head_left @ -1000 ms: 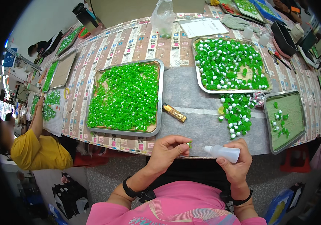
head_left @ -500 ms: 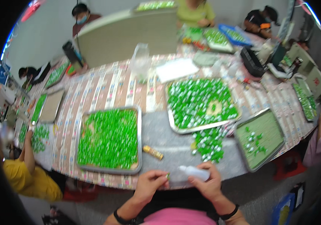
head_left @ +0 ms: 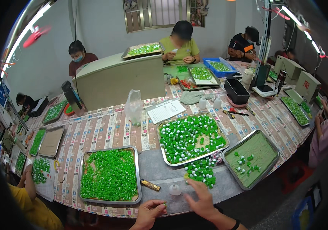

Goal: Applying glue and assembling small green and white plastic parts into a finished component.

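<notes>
My left hand (head_left: pixel 151 214) pinches a small green piece (head_left: pixel 165 204) between thumb and fingertips, near the table's front edge. My right hand (head_left: pixel 201 199) is empty, fingers apart, beside a small white squeeze bottle (head_left: pixel 174 190) standing on the grey cloth. Just beyond its fingertips lies a loose heap of green pieces with white balls (head_left: pixel 201 171). Behind the heap is a metal tray (head_left: pixel 166 160) filled with similar green-and-white pieces. To the left, another metal tray (head_left: pixel 136 168) is packed with small green pieces. A gold-and-black tube (head_left: pixel 150 185) lies between that tray and the bottle.
A green-lined tray (head_left: pixel 261 168) with a few pieces stands at the right. Further back are a paper pad (head_left: pixel 166 111), a clear plastic bag (head_left: pixel 134 107), two white bottles (head_left: pixel 217 102) and a black box (head_left: pixel 236 91). Several other people sit around the table.
The white bottle has left my right hand and now stands on the cloth. That hand has opened toward the heap. My left hand keeps its pinch. The view has tilted up.
</notes>
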Motion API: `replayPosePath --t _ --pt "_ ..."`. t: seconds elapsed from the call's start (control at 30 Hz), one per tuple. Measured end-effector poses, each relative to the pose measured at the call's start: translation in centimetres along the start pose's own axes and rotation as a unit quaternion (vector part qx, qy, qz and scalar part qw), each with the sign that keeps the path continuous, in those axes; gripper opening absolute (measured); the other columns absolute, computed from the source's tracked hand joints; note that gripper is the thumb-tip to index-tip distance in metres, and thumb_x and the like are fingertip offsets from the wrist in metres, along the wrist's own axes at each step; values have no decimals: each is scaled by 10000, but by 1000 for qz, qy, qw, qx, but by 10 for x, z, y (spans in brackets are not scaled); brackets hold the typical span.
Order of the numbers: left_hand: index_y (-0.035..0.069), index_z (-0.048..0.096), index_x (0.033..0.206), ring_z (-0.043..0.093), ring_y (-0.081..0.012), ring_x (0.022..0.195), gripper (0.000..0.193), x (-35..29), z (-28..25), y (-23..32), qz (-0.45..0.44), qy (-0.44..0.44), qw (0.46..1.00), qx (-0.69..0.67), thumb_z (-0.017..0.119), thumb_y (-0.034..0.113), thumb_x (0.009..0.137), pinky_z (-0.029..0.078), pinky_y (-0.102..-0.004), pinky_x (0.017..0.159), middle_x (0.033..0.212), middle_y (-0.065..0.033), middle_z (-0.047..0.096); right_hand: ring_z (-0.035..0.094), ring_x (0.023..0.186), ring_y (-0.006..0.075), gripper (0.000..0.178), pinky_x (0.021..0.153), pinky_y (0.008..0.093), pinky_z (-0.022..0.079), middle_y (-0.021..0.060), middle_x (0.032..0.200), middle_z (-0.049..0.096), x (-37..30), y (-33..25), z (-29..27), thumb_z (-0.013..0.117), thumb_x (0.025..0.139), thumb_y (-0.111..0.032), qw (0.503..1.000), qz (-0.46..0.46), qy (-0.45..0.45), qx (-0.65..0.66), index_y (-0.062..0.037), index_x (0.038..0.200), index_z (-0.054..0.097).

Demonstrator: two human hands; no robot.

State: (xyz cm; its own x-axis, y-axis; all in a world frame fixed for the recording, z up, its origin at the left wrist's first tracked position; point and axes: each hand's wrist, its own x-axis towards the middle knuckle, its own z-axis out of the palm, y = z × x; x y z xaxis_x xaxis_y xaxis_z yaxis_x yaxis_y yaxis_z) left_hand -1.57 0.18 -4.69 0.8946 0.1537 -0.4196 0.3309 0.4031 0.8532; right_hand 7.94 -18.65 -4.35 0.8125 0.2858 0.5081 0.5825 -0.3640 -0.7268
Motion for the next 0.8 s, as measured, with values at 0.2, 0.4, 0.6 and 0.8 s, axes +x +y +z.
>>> replayPosePath --t 0.2,0.4,0.6,0.8 --pt "38 638 981 611 -100 663 142 0 -3 -4 8 4 1000 -6 648 106 856 506 -213 593 778 -26 638 553 862 323 361 740 384 443 146 986 570 -2 18 -54 661 723 -23 969 24 28 -245 -16 1078 595" --pt "-5 625 1003 628 -129 701 176 2 -6 -8 1 -9 1000 -29 649 73 847 540 -246 649 811 -62 639 558 821 311 202 705 393 446 133 885 574 -7 37 -41 652 722 3 986 82 14 -144 -27 921 642" --pt "-28 619 1010 632 -141 713 193 2 -12 -12 20 -26 998 -59 655 57 841 549 -264 668 828 -82 640 573 771 322 203 681 391 458 129 830 583 1 40 -37 659 703 17 988 45 5 -148 -24 901 635" --pt "-30 620 1007 623 -134 724 181 2 -6 -10 25 -47 997 -62 646 51 848 538 -260 684 840 -73 639 604 760 264 252 669 328 491 120 863 593 5 33 -45 665 715 35 991 102 -9 -89 -23 957 630"
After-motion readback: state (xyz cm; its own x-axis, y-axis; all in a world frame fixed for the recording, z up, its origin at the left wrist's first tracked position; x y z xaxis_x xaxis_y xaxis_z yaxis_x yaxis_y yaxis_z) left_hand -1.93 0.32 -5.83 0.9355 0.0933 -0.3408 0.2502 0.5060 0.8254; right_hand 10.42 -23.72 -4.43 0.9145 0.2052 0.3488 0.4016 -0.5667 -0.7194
